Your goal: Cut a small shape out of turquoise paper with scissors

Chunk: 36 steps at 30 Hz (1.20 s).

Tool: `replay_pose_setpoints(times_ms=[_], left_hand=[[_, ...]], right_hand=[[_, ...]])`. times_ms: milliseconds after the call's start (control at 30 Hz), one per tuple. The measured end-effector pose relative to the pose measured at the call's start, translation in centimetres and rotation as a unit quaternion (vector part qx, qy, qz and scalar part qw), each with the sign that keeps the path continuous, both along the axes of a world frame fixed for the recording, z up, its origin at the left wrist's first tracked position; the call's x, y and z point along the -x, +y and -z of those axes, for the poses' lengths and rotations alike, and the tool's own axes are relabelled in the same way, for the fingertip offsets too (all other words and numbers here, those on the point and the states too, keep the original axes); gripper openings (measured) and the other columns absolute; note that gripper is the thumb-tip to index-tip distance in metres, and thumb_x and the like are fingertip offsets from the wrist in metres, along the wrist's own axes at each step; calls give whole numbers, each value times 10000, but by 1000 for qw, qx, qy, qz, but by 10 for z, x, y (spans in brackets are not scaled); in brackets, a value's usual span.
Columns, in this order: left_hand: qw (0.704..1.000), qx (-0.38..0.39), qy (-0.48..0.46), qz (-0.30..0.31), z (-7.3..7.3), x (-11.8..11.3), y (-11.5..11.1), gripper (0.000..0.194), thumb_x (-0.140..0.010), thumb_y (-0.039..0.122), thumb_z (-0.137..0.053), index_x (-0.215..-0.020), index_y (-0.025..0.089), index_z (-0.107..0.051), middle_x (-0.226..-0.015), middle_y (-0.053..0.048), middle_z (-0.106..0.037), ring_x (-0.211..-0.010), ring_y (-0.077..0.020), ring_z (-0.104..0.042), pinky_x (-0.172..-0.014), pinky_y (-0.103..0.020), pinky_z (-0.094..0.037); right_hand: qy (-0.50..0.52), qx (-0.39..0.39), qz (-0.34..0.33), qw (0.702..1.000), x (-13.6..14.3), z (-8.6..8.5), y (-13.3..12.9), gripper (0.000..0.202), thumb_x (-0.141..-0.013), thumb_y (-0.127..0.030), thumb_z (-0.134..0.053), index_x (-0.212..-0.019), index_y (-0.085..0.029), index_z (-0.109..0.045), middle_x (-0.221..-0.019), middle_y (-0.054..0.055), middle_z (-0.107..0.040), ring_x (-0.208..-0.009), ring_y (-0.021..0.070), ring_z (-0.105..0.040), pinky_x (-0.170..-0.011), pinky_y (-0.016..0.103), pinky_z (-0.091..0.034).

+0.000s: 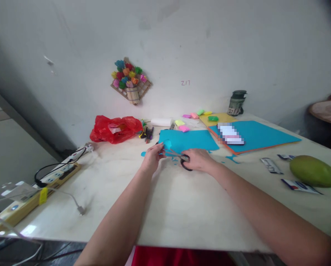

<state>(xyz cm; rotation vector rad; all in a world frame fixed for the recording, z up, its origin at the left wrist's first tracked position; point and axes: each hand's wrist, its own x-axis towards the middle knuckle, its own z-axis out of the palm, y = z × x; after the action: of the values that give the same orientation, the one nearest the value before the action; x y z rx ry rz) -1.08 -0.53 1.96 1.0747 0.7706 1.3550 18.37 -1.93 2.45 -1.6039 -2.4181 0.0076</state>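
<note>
In the middle of the frame, the left hand [153, 158] has its fingers pinched on a small blue paper piece [167, 143]. Just right of it, the right hand [200, 159] has its fingers curled round the black handles of the scissors [185, 164], blades pointing left. A blue sheet [191, 140] lies behind them on the counter [110, 181]; a green fruit [313, 171] sits at the right.

On the pale smooth counter [110, 199], a crumpled red plastic bag [112, 129] lies left of a rectangular blue sheet [190, 139], an oval green mango [313, 171] far right.
</note>
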Motion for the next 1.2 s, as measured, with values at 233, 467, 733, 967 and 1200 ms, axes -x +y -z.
replay_pose_setpoints(times_ms=[233, 467, 733, 967, 1200], left_hand=[[1000, 6, 26, 6, -4, -4, -5, 243, -635, 338, -670, -673, 123, -561, -505, 29, -496, -362, -36, -337, -345, -187, -223], [997, 21, 67, 38, -7, -8, -10, 285, -625, 359, -682, -746, 121, -583, -462, 35, -496, -322, -35, -319, -317, -189, -181], [993, 33, 80, 76, -5, -9, -11, 271, -630, 346, -680, -742, 122, -578, -458, 37, -491, -316, -30, -312, -309, -180, -169], [983, 39, 147, 100, -3, -13, -12, 231, -643, 321, -680, -661, 116, -576, -441, 27, -483, -318, -34, -332, -310, -178, -210], [990, 47, 109, 76, 0, -15, -10, 359, -671, 477, -629, -687, 122, -582, -454, 12, -498, -319, -54, -361, -315, -194, -267]], right_hand=[[-16, -14, -41, 999, 7, 2, -5, 406, -708, -410, -528, -1059, -232, -630, -1021, 98, -593, -931, 246, -543, -676, 283, -393], [-2, -1, -88, 996, 7, -1, -8, 318, -702, -368, -535, -967, -255, -669, -1014, 65, -594, -950, 237, -516, -695, 274, -392], [243, 119, -73, 960, 1, -2, 4, 290, -741, -392, -489, -746, -172, -678, -823, 49, -671, -800, 177, -574, -653, 248, -387], [517, 232, -44, 823, 3, -3, 4, 379, -676, -513, -572, -689, -135, -598, -641, 34, -633, -581, 114, -536, -500, 220, -369], [529, 214, -34, 820, 11, 7, 7, 312, -562, -422, -706, -555, -162, -532, -519, -16, -592, -489, 89, -498, -516, 225, -404]])
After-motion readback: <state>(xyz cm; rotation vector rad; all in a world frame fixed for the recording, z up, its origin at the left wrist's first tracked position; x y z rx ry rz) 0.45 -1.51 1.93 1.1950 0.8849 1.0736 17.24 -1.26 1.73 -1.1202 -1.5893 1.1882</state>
